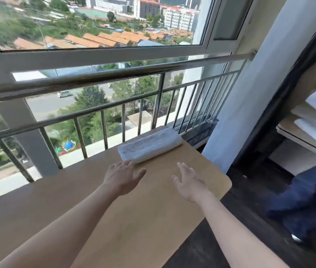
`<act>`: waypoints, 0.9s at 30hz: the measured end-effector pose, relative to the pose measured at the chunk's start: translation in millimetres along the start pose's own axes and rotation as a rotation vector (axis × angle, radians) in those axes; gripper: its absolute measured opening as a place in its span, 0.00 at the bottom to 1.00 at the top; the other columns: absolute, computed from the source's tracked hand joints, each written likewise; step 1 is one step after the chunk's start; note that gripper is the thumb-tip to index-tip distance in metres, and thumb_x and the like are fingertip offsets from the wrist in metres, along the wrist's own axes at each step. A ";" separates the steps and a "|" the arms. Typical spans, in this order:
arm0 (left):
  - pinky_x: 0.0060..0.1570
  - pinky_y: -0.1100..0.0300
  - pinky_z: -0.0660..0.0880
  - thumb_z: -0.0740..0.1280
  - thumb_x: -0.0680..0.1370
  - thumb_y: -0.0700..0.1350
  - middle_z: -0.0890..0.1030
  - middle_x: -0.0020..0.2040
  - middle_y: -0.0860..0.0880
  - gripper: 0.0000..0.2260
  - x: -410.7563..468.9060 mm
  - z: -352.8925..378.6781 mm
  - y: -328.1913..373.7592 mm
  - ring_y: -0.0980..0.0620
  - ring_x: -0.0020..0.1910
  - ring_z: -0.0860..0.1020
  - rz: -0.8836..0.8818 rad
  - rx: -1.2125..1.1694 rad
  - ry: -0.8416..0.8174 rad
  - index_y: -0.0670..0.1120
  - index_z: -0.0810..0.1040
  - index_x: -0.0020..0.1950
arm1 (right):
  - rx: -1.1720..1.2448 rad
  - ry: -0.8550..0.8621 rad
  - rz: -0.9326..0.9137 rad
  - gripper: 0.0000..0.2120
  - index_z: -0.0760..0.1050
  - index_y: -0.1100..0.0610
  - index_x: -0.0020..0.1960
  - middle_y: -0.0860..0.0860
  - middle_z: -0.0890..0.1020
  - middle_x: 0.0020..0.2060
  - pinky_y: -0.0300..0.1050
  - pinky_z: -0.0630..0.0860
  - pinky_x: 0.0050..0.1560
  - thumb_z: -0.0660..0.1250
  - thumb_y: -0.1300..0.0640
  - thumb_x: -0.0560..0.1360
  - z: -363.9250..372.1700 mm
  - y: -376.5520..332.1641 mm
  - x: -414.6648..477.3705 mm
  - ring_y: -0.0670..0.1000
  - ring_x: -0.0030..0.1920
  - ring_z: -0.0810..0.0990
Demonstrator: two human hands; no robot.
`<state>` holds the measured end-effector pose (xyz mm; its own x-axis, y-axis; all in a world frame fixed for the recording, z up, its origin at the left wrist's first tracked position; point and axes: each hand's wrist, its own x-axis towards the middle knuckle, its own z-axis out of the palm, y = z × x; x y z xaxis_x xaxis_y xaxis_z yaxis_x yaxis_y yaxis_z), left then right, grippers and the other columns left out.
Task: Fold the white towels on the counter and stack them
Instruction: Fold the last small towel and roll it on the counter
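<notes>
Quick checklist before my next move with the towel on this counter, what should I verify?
1. Hands free: left hand and right hand both open, holding nothing: ok.
2. Towel folded: it lies folded at the counter's far end: ok.
3. Left hand touching the towel: fingertips at its near edge, contact unclear: cannot tell.
4. Towel fully on the counter: its far edge hides the rim beside the railing: cannot tell.
5. Next towel ready on the counter: none in view: not ok.

We see a bare left forearm [70, 219] at seven o'clock and a bare right forearm [230, 223] at five. The left hand [123, 176] and right hand [189, 182] are bare too. A pale glint on one right finger is too blurred to name.
</notes>
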<state>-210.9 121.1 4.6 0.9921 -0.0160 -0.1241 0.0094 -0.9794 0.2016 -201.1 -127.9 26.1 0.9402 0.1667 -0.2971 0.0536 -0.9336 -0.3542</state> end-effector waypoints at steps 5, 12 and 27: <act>0.69 0.50 0.62 0.47 0.80 0.68 0.70 0.75 0.49 0.31 52.6 23.6 -0.9 0.46 0.73 0.68 -0.078 -0.024 -0.063 0.52 0.68 0.74 | -0.004 -0.080 -0.019 0.31 0.45 0.49 0.82 0.47 0.49 0.81 0.54 0.51 0.78 0.52 0.43 0.83 1.9 18.2 77.0 0.52 0.80 0.48; 0.63 0.53 0.67 0.50 0.81 0.67 0.75 0.66 0.54 0.26 124.0 60.8 8.3 0.50 0.65 0.74 -0.227 -0.052 -0.107 0.53 0.71 0.69 | -0.032 -0.197 -0.162 0.30 0.46 0.52 0.82 0.49 0.50 0.81 0.53 0.49 0.78 0.53 0.47 0.84 4.7 41.0 204.8 0.54 0.80 0.47; 0.70 0.26 0.47 0.62 0.69 0.75 0.56 0.81 0.48 0.35 248.6 145.5 22.7 0.33 0.78 0.54 -0.392 0.024 0.012 0.63 0.61 0.73 | -0.278 -0.104 -0.756 0.41 0.53 0.47 0.80 0.46 0.48 0.80 0.48 0.26 0.74 0.69 0.40 0.74 49.6 72.9 396.6 0.56 0.80 0.41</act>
<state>17.8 65.6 -163.1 0.9151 0.3626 -0.1761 0.3854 -0.9152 0.1182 159.0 -114.2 -161.6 0.5812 0.7996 -0.1511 0.7561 -0.5993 -0.2629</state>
